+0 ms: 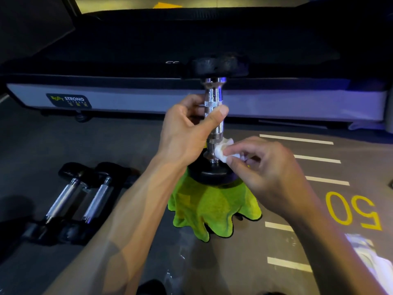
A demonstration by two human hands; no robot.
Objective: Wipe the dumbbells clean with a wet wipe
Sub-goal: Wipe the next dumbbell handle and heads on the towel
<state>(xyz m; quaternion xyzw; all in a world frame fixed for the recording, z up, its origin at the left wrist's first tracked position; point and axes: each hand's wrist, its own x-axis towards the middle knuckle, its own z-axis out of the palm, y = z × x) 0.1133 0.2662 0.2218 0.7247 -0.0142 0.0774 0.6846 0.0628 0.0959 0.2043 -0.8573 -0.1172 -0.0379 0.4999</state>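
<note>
Nearest the camera, 2 bare forearms reach forward over a dark gym floor (63,145) painted with white stripes and a yellow "50" (353,210). A whitish heap (370,258) lies at the lower right edge; what it is cannot be told.

The right hand (268,177) pinches a small wadded wet wipe (222,151) between thumb and fingertips, its grip clamped on the wad, and presses it against the bottom of a chrome handle (213,116), just above the lower weight head. The left hand (187,128) steadies the same handle higher up, thumb and fingers closed around the knurled middle.

This upright dumbbell (214,124) stands on end, its lower black head (212,175) resting on a bright green cloth (212,207) that drapes over some support hidden beneath it. Its upper black head (220,64) is dark and blurred against the background.

To the left, 2 more dumbbells (80,201) with black heads and chrome handles lie side by side on the floor, well apart from the hands.

Farthest off runs the deck of a treadmill (276,103) with a "BODY STRONG" label (69,100) on its pale side rail.

As a judgement, the task is under way, not finished: the wipe is working the handle's lower collar of 1 dumbbell, and the heads look yet to be wiped. Whether the 2 on the floor are already clean or waiting cannot be told.
</note>
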